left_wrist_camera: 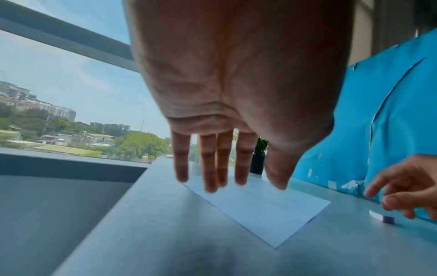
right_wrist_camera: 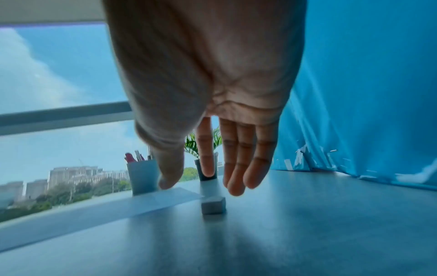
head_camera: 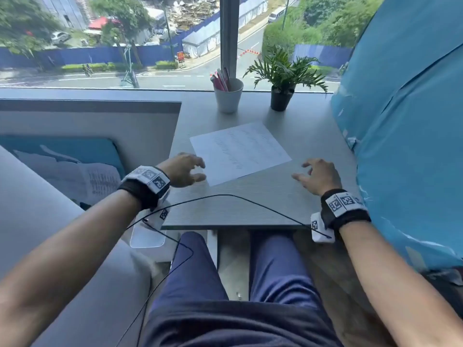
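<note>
A white sheet of paper with faint writing lies askew on the grey desk. My left hand hovers at the sheet's near-left corner, fingers spread and straight, holding nothing; the left wrist view shows its fingertips just above the paper. My right hand hovers to the right of the sheet, fingers loosely extended. Beneath it on the desk lies a small white stick-like object with a dark end; the fingers are above it and not closed round it. The head view hides this object.
A white cup of pens and a small potted plant stand at the back by the window. Blue sheeting walls the desk's right side. A grey partition borders the left. A black cable loops across the desk's near edge.
</note>
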A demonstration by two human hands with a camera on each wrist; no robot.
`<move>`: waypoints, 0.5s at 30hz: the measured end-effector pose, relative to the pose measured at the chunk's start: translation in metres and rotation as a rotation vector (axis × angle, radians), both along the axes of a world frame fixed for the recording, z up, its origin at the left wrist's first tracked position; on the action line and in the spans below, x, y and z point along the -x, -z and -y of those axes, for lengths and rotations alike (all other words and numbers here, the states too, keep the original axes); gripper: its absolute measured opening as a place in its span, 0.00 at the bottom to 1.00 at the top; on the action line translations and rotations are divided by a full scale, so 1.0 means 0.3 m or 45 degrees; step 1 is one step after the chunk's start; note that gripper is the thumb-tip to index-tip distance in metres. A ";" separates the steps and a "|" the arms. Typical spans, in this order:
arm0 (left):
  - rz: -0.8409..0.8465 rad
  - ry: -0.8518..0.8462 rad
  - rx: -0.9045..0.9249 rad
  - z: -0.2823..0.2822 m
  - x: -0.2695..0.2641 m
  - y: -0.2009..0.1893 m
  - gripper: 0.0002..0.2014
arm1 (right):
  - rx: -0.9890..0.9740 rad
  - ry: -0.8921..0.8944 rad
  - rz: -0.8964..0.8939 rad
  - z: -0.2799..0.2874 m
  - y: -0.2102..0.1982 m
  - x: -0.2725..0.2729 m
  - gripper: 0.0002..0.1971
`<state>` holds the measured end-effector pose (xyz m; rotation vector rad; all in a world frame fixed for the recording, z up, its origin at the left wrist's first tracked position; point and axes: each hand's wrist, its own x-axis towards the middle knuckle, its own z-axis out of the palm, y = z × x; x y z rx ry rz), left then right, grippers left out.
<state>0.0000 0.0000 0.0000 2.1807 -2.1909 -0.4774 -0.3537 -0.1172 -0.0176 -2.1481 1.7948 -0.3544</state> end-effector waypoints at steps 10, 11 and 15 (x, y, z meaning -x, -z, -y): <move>-0.002 0.045 0.022 0.128 0.146 0.154 0.30 | -0.027 -0.481 0.007 -0.042 -0.038 -0.202 0.19; 0.017 0.055 0.050 0.130 0.154 0.159 0.30 | -0.030 -0.569 0.008 -0.063 -0.043 -0.243 0.23; 0.064 0.104 0.048 0.128 0.136 0.155 0.28 | -0.197 -0.709 -0.384 -0.065 -0.031 -0.369 0.30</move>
